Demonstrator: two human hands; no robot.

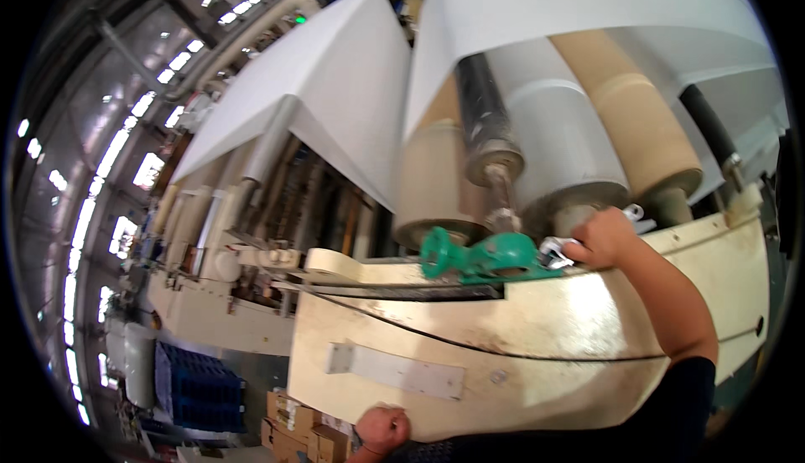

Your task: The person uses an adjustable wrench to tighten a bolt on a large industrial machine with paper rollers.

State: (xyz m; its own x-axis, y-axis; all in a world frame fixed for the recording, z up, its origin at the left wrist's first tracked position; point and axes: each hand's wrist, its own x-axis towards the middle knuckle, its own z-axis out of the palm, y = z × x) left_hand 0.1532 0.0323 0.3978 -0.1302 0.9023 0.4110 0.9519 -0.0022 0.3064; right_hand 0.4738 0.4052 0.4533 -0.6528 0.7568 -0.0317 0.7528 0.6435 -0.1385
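My right hand (605, 236) is closed around a crumpled white cloth (557, 253), parts of which stick out on both sides of the fist. It rests at the top edge of the cream machine frame (470, 329), just right of a green metal bearing housing (495, 257). Behind the hand is the end of a large grey-white roller (570, 140). Low in the picture, in front of the frame, my left hand (381, 428) is curled into a fist; nothing shows in it.
Wide white sheeting (352, 85) runs over the machine. A black roller (486, 111) and tan rollers (637, 115) lie behind the frame. A thin dark cable (436, 339) crosses the panel near a flat metal bracket (402, 371). Cardboard boxes (293, 417) and blue crates (199, 387) stand lower left.
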